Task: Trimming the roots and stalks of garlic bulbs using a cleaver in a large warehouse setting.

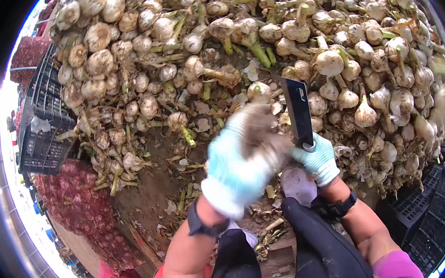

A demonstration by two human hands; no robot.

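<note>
Knife [299,110] gripped in the right hand [318,158], blade forward, by the near edge of the garlic heap [361,59]! Left hand [244,158] blurred, grip unreadable: so close, one slip could cut it.

Pale aqua and white on the left gloved hand [244,160], smudged brown over its blurred front half, and aqua with fine white stripes on the right gloved hand [318,159]; near-black on the knife blade [297,108]. Dirty white blotched with brown on the garlic bulbs [329,63], green to straw on the stems [260,56]. Black on the trousers [314,236] and crates [436,212], magenta-purple on the sleeve [396,268], dark red netting on the mesh sacks [72,198].
</note>
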